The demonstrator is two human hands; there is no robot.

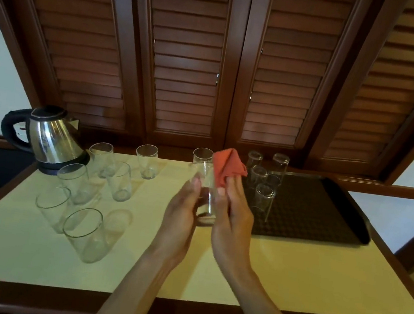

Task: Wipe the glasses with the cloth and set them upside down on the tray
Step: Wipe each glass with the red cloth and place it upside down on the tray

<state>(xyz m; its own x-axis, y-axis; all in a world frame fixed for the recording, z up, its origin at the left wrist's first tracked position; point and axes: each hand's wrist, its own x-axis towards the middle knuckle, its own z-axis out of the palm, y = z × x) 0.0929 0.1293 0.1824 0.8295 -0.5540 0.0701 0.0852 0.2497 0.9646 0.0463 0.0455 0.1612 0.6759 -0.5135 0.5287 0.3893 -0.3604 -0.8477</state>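
Note:
A clear glass (207,196) is held upright above the middle of the cream table, between both hands. My left hand (180,217) grips its left side. My right hand (232,213) holds a folded red cloth (228,168) against the glass's right side and rim. Several upright glasses (120,182) stand on the table's left half, and one more (202,155) stands behind the held glass. Several glasses (264,196) stand upside down on the left part of the dark tray (325,213).
A steel electric kettle (51,137) with a black handle stands at the table's back left corner. Brown louvred shutters (185,74) rise right behind the table. The table's wooden front edge (179,310) runs below my forearms.

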